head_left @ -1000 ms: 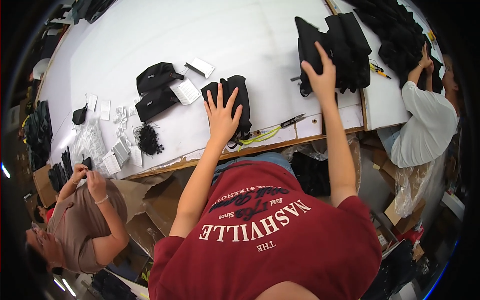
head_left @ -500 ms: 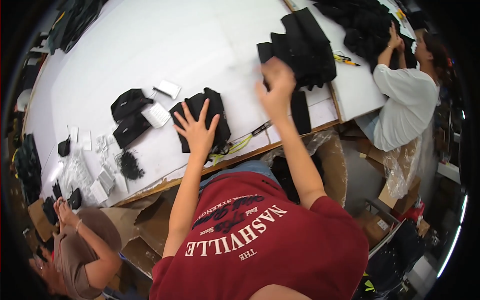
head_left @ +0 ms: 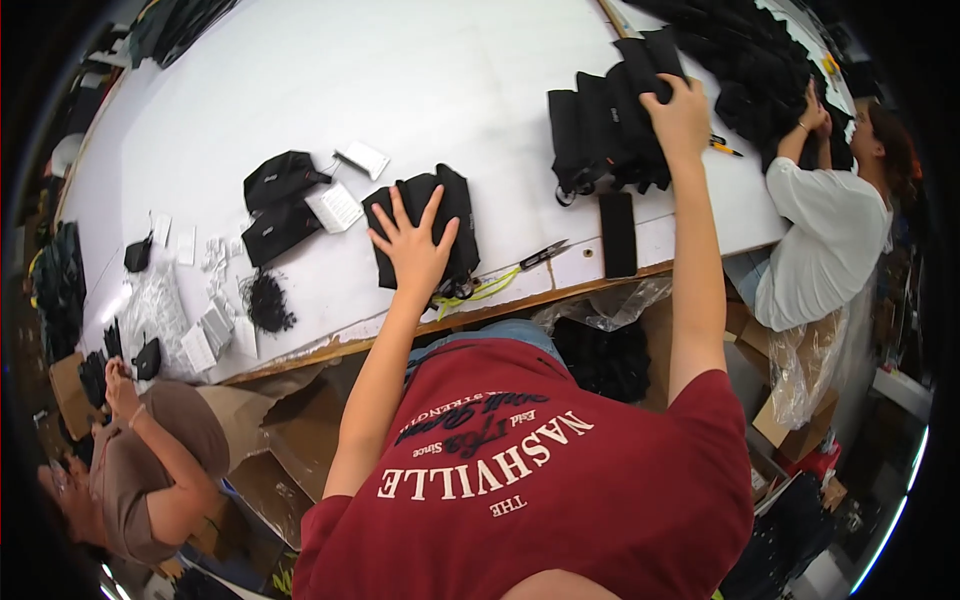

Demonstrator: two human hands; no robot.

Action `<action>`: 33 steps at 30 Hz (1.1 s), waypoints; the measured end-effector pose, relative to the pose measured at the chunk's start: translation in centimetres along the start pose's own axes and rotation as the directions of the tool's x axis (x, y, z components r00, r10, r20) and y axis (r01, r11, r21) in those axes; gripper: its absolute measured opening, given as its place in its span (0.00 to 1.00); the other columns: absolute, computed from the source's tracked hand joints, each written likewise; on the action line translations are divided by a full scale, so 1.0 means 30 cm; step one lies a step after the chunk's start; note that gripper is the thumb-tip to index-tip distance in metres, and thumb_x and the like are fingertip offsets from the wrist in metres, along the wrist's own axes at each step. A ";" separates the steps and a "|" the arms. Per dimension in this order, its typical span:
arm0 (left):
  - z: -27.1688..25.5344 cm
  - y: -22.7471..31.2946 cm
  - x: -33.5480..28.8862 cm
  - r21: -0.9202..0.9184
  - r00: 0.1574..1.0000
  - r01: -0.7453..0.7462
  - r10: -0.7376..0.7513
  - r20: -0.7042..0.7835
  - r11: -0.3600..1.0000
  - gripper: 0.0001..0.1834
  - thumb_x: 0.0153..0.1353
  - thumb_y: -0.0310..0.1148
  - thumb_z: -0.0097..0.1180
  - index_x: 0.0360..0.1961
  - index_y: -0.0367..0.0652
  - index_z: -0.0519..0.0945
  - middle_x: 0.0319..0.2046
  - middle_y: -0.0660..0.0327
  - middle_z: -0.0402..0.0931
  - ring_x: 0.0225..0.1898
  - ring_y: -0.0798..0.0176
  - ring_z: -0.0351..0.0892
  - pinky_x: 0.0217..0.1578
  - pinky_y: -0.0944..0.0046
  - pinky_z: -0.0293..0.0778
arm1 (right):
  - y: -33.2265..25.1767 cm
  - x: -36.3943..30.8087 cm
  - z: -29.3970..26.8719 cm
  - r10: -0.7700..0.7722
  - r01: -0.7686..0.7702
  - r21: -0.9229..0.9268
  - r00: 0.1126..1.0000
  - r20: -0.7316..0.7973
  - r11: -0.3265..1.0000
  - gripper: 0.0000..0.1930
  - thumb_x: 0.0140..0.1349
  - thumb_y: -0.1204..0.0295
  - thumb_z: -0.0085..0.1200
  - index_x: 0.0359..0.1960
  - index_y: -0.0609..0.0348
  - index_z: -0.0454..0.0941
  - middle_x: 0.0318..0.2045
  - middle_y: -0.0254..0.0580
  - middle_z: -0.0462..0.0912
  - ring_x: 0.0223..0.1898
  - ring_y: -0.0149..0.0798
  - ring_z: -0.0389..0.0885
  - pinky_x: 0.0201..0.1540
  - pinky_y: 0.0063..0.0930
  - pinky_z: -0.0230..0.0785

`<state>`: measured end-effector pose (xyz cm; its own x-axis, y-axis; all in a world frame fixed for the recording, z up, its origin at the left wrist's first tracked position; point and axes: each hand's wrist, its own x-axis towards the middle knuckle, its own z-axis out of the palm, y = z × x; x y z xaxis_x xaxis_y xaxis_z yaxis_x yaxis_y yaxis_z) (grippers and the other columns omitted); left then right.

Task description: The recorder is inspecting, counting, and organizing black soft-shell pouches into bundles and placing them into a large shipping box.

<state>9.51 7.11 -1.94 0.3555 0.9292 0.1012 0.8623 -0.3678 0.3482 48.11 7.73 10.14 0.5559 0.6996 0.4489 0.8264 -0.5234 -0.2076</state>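
Observation:
My left hand [head_left: 417,247] lies with fingers spread on a small stack of black fabric pouches [head_left: 459,205] near the table's front edge. A cord and a tangle of dark loops stick out below that stack. Further right, my right hand [head_left: 683,115] reaches to the far end of a row of overlapping black pouches [head_left: 600,125]. Its thumb and fingers close over one black pouch [head_left: 637,65] there; the fingertips are partly hidden by dark cloth. Between the hands lie black-handled thread snips [head_left: 543,254] with a yellow-green cord [head_left: 490,288].
Two black pouches [head_left: 283,232] and white cards [head_left: 335,207] lie left. Beyond are a dark heap of small loops [head_left: 267,302] and clear plastic bags [head_left: 155,320]. A black strip [head_left: 618,236] sits near the front edge. Co-workers [head_left: 825,230] are at both sides; cartons [head_left: 275,490] stand below.
My right hand has moved right and away from me, from the near left side of the pouch row to its far end. My left hand stays on its stack. The view has shifted slightly.

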 end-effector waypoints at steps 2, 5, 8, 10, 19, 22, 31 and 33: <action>0.000 0.001 -0.001 0.018 1.000 0.007 -0.007 -0.005 1.000 0.29 0.60 0.57 0.51 0.63 0.75 0.65 0.70 0.47 0.40 0.68 0.27 0.35 0.58 0.22 0.34 | -0.040 -0.032 -0.060 -0.007 0.029 0.142 0.988 -0.152 0.989 0.17 0.49 0.62 0.60 0.43 0.47 0.82 0.46 0.42 0.75 0.47 0.48 0.76 0.46 0.37 0.72; -0.004 -0.006 -0.006 0.034 1.000 0.025 -0.024 -0.016 0.999 0.29 0.59 0.57 0.51 0.63 0.75 0.65 0.70 0.47 0.41 0.68 0.29 0.35 0.58 0.22 0.35 | -0.165 -0.189 -0.143 -0.026 0.148 0.329 0.937 -0.348 0.933 0.17 0.50 0.66 0.61 0.44 0.48 0.82 0.46 0.46 0.74 0.45 0.50 0.77 0.46 0.36 0.72; -0.006 -0.003 -0.010 0.004 0.999 0.032 -0.032 -0.010 0.999 0.29 0.60 0.57 0.50 0.64 0.73 0.65 0.70 0.48 0.41 0.70 0.34 0.34 0.59 0.23 0.34 | -0.316 -0.474 -0.119 -0.067 0.116 0.457 0.990 -0.122 0.882 0.22 0.49 0.65 0.63 0.49 0.51 0.79 0.49 0.51 0.71 0.51 0.53 0.72 0.48 0.39 0.71; -0.010 0.017 -0.004 -0.013 1.000 0.031 -0.031 -0.003 0.999 0.30 0.60 0.57 0.50 0.63 0.71 0.65 0.70 0.48 0.41 0.70 0.34 0.34 0.59 0.23 0.33 | -0.395 -0.691 -0.004 -0.097 0.005 0.469 0.980 0.173 0.883 0.28 0.50 0.61 0.62 0.55 0.53 0.74 0.52 0.53 0.69 0.55 0.55 0.68 0.51 0.42 0.69; 0.000 0.052 -0.005 0.008 0.997 0.074 -0.074 0.019 0.997 0.42 0.53 0.63 0.55 0.66 0.62 0.60 0.70 0.48 0.42 0.70 0.34 0.34 0.57 0.21 0.32 | -0.326 -0.787 0.157 -0.023 -0.464 0.683 0.817 0.575 0.564 0.22 0.58 0.63 0.58 0.54 0.55 0.76 0.50 0.52 0.75 0.50 0.48 0.77 0.52 0.32 0.68; 0.006 0.058 -0.002 0.022 0.999 0.040 -0.040 0.000 0.999 0.42 0.53 0.62 0.55 0.66 0.59 0.59 0.70 0.49 0.42 0.70 0.35 0.34 0.58 0.21 0.31 | -0.238 -0.703 0.148 -0.088 -0.729 0.653 0.678 0.730 -0.203 0.24 0.61 0.70 0.48 0.61 0.48 0.69 0.55 0.43 0.75 0.51 0.38 0.77 0.54 0.27 0.68; -0.027 0.135 0.005 -0.160 0.948 -0.311 0.318 0.016 0.937 0.28 0.64 0.47 0.48 0.66 0.62 0.63 0.69 0.61 0.51 0.70 0.53 0.48 0.66 0.45 0.41 | -0.317 -0.791 0.211 -0.048 -0.461 0.581 0.755 0.655 0.671 0.23 0.57 0.75 0.43 0.57 0.51 0.72 0.46 0.52 0.76 0.39 0.51 0.78 0.46 0.36 0.70; -0.013 0.155 0.005 -0.152 0.926 -0.365 0.375 0.038 0.918 0.28 0.63 0.49 0.50 0.65 0.64 0.65 0.69 0.62 0.53 0.69 0.52 0.49 0.66 0.46 0.43 | -0.300 -0.793 0.254 -0.056 -0.476 0.674 0.793 0.607 0.565 0.22 0.57 0.76 0.45 0.54 0.52 0.75 0.49 0.51 0.76 0.42 0.50 0.78 0.47 0.37 0.70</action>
<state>13.43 5.54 0.06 0.6661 0.7217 0.1886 0.6074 -0.6715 0.4244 28.12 -0.50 -5.28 0.4490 0.8790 -0.1604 0.2625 -0.3014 -0.9167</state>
